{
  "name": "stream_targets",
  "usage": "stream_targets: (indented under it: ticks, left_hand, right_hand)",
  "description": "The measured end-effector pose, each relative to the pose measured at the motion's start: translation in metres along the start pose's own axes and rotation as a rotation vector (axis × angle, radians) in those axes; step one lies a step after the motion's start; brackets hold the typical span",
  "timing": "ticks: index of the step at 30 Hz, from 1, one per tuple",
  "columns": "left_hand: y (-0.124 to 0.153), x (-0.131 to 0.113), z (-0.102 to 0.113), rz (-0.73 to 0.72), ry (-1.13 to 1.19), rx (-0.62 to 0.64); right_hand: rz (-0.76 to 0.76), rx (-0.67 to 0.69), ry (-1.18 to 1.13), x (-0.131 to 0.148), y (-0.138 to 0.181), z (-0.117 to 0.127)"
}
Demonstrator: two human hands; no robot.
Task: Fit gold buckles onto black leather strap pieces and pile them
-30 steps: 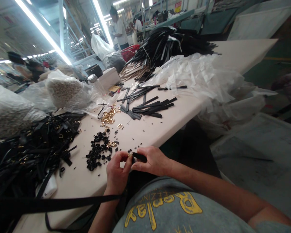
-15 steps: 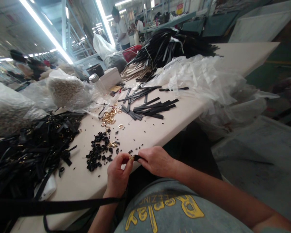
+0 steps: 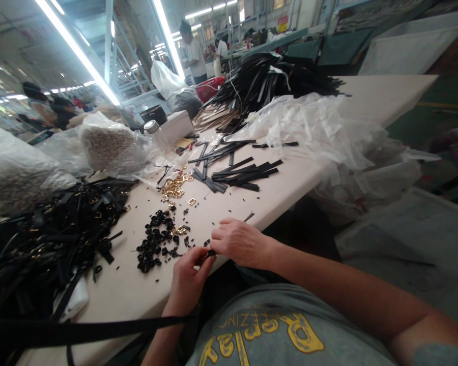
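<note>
My left hand [image 3: 189,279] and my right hand [image 3: 239,243] meet at the near edge of the cream table [image 3: 229,208]. Both pinch one small black strap end with a gold buckle [image 3: 209,252] between the fingertips. A long black strap [image 3: 99,328] runs from under my left wrist off to the left. Just beyond my hands lies a heap of small black loops [image 3: 154,243], with a few gold buckles [image 3: 175,186] farther back.
A big tangle of black straps with buckles [image 3: 49,239] fills the left. Cut black strips [image 3: 238,173] lie mid-table. Clear plastic bags [image 3: 320,127] spill over the right edge. Bagged parts [image 3: 107,145] and a white box [image 3: 177,124] stand behind. People work in the background.
My right hand has slid forward and left over the table edge, and the black piece between my fingers now shows much less. My left hand stays in its pinch.
</note>
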State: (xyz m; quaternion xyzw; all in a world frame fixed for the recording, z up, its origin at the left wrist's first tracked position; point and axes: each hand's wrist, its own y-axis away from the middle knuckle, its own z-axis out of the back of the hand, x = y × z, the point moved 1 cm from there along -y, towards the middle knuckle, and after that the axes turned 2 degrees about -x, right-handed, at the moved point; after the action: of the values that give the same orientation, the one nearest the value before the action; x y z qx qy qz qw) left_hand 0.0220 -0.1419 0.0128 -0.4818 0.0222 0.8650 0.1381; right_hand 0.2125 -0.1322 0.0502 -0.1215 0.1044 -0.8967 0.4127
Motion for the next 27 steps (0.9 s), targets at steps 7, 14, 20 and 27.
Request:
stream_targets:
  ticks: [7, 14, 20, 27]
  left_hand:
    - [-0.002, 0.014, -0.005, 0.309, 0.697, -0.157]
    - [0.001, 0.009, -0.027, 0.406, 0.977, -0.155]
    - [0.004, 0.012, -0.032, 0.405, 0.932, -0.095]
    - [0.000, 0.006, 0.001, 0.247, 0.579, -0.176]
  right_hand:
    - [-0.444, -0.711, -0.591, 0.007, 0.006, -0.020]
    - [-0.618, -0.515, -1.532, 0.029, -0.007, -0.059]
    - [-0.686, -0.457, -1.621, 0.031, -0.008, -0.063]
    - [-0.536, -0.390, -1.006, 0.015, 0.004, -0.044]
